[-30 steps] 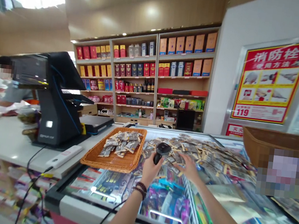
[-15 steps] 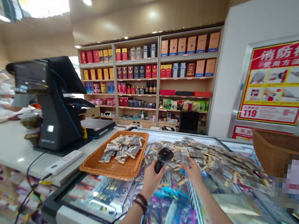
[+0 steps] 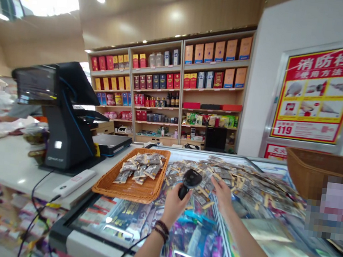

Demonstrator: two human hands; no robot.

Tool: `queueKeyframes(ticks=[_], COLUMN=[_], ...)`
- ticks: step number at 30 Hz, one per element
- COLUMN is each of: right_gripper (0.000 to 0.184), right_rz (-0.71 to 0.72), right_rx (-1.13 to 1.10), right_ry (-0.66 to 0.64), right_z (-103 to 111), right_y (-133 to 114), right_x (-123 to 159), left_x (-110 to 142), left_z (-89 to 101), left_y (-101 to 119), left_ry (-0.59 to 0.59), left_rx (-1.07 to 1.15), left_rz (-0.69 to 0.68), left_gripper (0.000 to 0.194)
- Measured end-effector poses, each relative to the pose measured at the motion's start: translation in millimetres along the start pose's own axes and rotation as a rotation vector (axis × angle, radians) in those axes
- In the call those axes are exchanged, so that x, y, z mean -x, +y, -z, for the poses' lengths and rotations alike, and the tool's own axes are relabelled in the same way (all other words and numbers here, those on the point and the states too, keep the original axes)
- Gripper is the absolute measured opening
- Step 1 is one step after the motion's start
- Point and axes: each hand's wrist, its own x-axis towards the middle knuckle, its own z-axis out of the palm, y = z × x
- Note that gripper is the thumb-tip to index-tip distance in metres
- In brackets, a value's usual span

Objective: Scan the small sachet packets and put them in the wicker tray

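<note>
A black handheld barcode scanner (image 3: pixel 192 178) is gripped in my left hand (image 3: pixel 175 203), its head tilted up over the freezer's glass top. Just to the right, my right hand (image 3: pixel 222 195) pinches a small clear packet (image 3: pixel 207 178), which stands close to the scanner's head. Loose packets (image 3: pixel 246 182) of the same sort, with tan edges, lie spread over the glass around and beyond both hands. Left of the scanner, an orange woven basket (image 3: pixel 105 188) holds a heap of these packets (image 3: pixel 142 166). A dark beaded bracelet circles my left wrist.
Bagged goods show through the chest freezer's glass (image 3: pixel 117 225). On the left counter (image 3: pixel 9 163) stand a checkout terminal (image 3: pixel 68 133), a scale (image 3: pixel 112 143) and a white power strip (image 3: pixel 75 182). A brown bin (image 3: pixel 324 170) stands at the right. Another person is at far left.
My right hand has picked up a small packet from the spread and brought it close to the scanner. The left hand has shifted slightly right with the scanner. The view swung a little.
</note>
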Motion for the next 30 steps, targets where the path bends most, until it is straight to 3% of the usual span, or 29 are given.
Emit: queueKeyframes(ticks=[3, 10, 20, 24, 27, 30], right_gripper=[0.054, 0.053, 0.050, 0.051, 0.050, 0.048], right_rz=[-0.052, 0.162, 0.176, 0.184, 0.141, -0.051], right_rx=[0.021, 0.325, 0.366, 0.451, 0.492, 0.321], right_ry=[-0.001, 0.054, 0.035, 0.064, 0.077, 0.020], right_z=[-5, -10, -12, -3, 8, 6], right_y=[-2, 0, -13, -17, -16, -11], right_x=[2, -4, 5, 2, -9, -24], left_x=[0, 0, 0, 1, -2, -11], left_z=[0.0, -1.8, 0.1, 1.5, 7.5, 24.1], left_y=[-1, -6, -4, -2, -2, 0], left_ry=[-0.010, -0.037, -0.052, -0.031, 0.013, 0.089], left_rx=[0.015, 0.008, 0.007, 0.034, 0.079, 0.086], left_rz=[-0.013, -0.027, -0.016, -0.001, 0.023, 0.017], left_gripper=[0.046, 0.042, 0.043, 0.042, 0.042, 0.040])
